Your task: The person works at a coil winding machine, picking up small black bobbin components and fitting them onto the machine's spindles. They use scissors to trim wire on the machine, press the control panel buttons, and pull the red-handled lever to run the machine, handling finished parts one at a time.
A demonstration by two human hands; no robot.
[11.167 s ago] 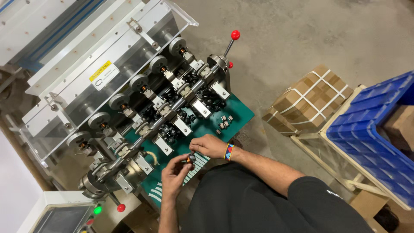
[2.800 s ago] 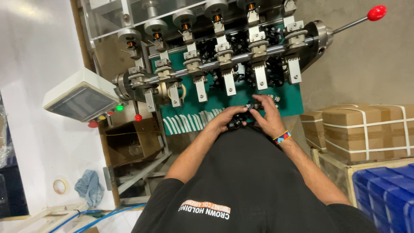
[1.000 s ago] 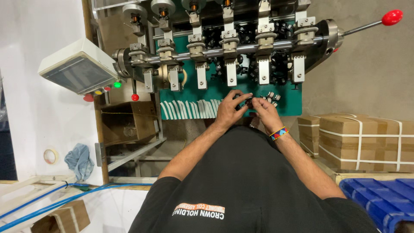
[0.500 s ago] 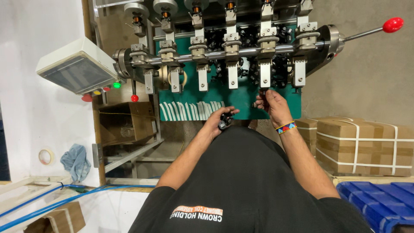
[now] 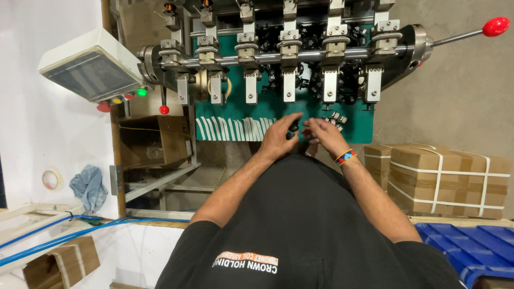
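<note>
Bringing both hands together again: half a second ago they were apart, now my left hand (image 5: 278,140) and right hand (image 5: 324,134) meet over the green surface (image 5: 353,134), fingers (image 5: 293,119) curled around a small dark part (image 5: 292,134) between them.

Small black component (image 5: 292,130), dark and blocky, pinched between fingertips of left hand (image 5: 278,138) and right hand (image 5: 323,134); detail too small to resolve. Held just above near edge of flat green work plate (image 5: 353,134), below row of metal clamp stations. Further small black-and-silver components (image 5: 335,119) of like kind, lying loose in a cluster on green plate, just beyond right hand, apart from held piece.
</note>
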